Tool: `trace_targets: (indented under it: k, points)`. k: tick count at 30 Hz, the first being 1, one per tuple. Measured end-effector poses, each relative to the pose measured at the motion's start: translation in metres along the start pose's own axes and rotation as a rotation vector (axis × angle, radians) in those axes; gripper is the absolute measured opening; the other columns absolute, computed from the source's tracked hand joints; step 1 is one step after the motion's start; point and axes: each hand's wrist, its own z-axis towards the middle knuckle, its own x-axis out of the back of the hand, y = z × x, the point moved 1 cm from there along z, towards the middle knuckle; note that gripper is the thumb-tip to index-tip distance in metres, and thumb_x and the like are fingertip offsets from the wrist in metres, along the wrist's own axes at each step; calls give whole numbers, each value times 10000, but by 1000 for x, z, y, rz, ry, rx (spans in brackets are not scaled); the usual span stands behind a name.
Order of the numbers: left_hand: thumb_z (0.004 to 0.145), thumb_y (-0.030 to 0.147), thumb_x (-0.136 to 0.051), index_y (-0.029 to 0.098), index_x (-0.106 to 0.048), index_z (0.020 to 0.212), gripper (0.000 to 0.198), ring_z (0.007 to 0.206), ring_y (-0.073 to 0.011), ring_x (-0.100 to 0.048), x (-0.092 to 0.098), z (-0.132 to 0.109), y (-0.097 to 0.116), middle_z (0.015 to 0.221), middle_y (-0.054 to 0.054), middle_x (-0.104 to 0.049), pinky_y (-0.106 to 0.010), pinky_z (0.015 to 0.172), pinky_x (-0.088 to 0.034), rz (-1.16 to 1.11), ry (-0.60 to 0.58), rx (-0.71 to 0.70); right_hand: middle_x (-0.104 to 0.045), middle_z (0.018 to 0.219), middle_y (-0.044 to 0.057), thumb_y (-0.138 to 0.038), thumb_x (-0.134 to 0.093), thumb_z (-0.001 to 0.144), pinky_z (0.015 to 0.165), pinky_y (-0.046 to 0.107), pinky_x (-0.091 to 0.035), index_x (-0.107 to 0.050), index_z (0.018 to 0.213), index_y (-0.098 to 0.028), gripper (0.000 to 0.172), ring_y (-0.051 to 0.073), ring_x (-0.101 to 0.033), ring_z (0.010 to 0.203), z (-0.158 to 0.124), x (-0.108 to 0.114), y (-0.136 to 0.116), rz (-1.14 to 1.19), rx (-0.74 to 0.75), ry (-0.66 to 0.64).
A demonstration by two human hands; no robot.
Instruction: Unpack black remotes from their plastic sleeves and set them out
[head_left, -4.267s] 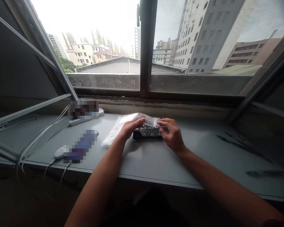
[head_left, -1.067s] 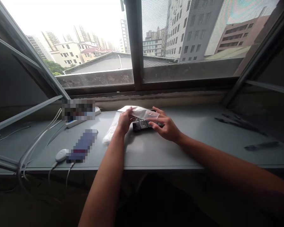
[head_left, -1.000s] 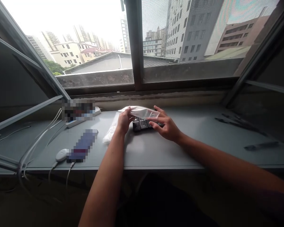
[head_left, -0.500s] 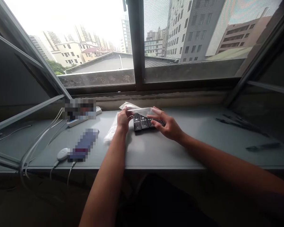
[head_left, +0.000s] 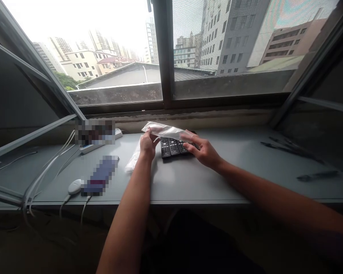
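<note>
- Daylight fills the window (head_left: 166, 57) on my head feed, above a grey surface (head_left: 183, 182).
- From my distant seat I see the plastic sleeve (head_left: 170, 131) raised just above the dark remotes (head_left: 170, 148), slanting down to the right.
- Left grip (head_left: 148, 144): clenched on the sleeve's left end, thumb over the film.
- Right grip (head_left: 204, 151): at the sleeve's right end, fingers showing through the film, thumb apart from them; I cannot tell whether it grasps the film, or whether the fingers are inside or behind it.
- Compared with about 4 seconds ago, the 2 hands stand wider apart; back then both pinched near the right end. Now the film spans the gap between them.
- At least 3 remotes lie side by side on the surface, as before, but I see more of their left part now.
- Clear bags (head_left: 133, 161) lie beside the left wrist; farther left I make out a white power strip (head_left: 118, 133) and a round white charger (head_left: 74, 186).
</note>
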Motion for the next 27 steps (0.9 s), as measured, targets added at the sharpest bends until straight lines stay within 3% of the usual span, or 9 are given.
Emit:
trace_targets:
  k: [3, 7, 12, 17, 21, 24, 27]
  points:
    - [1037, 430, -689, 177, -752, 1028, 260, 911, -209, -775, -1, -1, -2, 1028, -115, -834, -286, 737, -549, 7, -31, 54, -757, 1497, 58, -426, -720, 1067, 1299, 576, -461, -624, 1606, -311, 560, 345, -670, 1464, -1, 0, -1, 30, -12, -16]
    - [1025, 431, -713, 182, -740, 1034, 251, 909, -219, -777, 0, 1, -4, 968, -103, -817, -300, 752, -553, 24, -8, 67, -780, 1455, 60, -439, -720, 1065, 1301, 586, -460, -547, 1682, -309, 654, 350, -692, 1439, -3, 1, -5, 26, -13, -22]
    - [1036, 454, -682, 191, -752, 1038, 271, 949, -226, -780, 4, 5, -1, 976, -90, -806, -307, 767, -536, 49, 134, 19, -770, 1471, 47, -429, -706, 1069, 1379, 594, -348, -549, 1689, -317, 649, 335, -575, 1565, -2, 0, -5, -24, 22, -40]
    - [1065, 426, -629, 192, -747, 1032, 264, 925, -211, -771, 4, 6, -1, 997, -91, -807, -293, 745, -516, 34, 177, 10, -767, 1475, 32, -419, -712, 1066, 1410, 584, -283, -560, 1683, -327, 643, 304, -382, 1691, -1, -1, -3, -75, 72, -64]
    - [1054, 442, -657, 200, -737, 1041, 255, 943, -213, -775, 4, 4, -1, 1011, -85, -810, -294, 752, -513, 34, 197, 2, -770, 1469, 35, -420, -714, 1063, 1408, 581, -290, -588, 1663, -322, 621, 302, -385, 1691, -2, -1, -7, -56, 69, -66]
    - [1038, 500, -690, 199, -732, 1038, 303, 925, -211, -773, 1, 1, 1, 987, -78, -801, -286, 726, -505, 34, 138, 53, -759, 1487, 41, -422, -716, 1056, 1380, 601, -339, -573, 1674, -327, 641, 330, -524, 1605, -2, 0, -10, -18, 14, -63]
    - [992, 579, -743, 201, -750, 1059, 385, 942, -237, -776, -7, -5, 2, 1011, -92, -811, -280, 651, -467, 34, -54, 129, -751, 1503, 55, -446, -709, 1051, 1308, 618, -445, -548, 1691, -332, 670, 349, -664, 1468, -2, 0, -11, 44, -53, -65]
